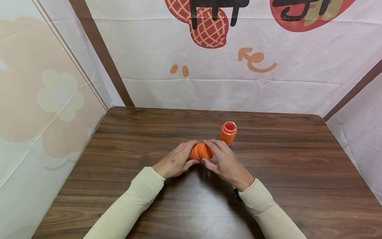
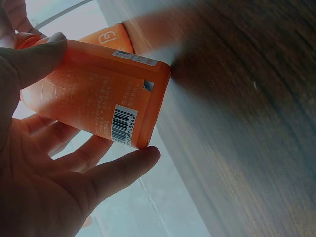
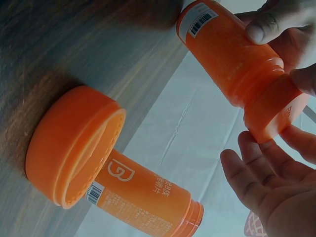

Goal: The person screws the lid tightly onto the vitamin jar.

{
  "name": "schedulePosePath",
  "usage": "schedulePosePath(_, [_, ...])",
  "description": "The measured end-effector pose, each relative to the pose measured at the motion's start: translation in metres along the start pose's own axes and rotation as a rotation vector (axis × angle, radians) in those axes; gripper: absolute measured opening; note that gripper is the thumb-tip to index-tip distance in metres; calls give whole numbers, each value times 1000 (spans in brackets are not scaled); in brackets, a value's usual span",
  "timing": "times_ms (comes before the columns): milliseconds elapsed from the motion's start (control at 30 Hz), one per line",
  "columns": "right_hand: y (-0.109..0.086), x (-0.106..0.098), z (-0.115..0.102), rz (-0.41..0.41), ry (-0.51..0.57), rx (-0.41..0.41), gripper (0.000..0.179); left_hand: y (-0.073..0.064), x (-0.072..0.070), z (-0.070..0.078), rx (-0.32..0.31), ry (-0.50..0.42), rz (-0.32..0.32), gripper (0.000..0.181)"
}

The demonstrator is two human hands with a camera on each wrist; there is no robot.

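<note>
My left hand (image 1: 176, 161) grips the body of an orange bottle (image 1: 194, 152), thumb on one side and fingers on the other. The bottle is tilted, its base near or at the tabletop; a barcode label shows in the left wrist view. An orange screw cap (image 3: 276, 106) sits on its neck, slightly askew in the right wrist view. My right hand (image 1: 224, 162) pinches this cap between thumb and fingers. Just beyond it stands a second orange bottle (image 1: 228, 135), upright and uncapped. A loose orange cap (image 3: 69, 143) lies hollow side up before that bottle, hidden in the head view.
The dark wood-grain table (image 1: 143, 132) reaches out on both sides of my hands. A white printed cloth (image 1: 209, 93) hangs along its back edge, and more cloth (image 1: 59, 132) hangs at the left.
</note>
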State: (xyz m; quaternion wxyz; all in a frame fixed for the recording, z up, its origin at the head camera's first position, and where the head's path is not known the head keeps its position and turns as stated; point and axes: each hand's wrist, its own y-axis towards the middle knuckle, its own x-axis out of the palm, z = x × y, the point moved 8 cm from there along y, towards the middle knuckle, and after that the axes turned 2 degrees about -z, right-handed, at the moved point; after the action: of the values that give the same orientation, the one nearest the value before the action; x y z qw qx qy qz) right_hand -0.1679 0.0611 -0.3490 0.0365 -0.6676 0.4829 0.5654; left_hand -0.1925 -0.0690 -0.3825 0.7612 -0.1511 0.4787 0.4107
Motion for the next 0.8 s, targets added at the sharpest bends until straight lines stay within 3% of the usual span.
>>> schedulePosePath(800, [1,5,-1,-20,8,0,55,-1,-1,2,-5,1,-15,52])
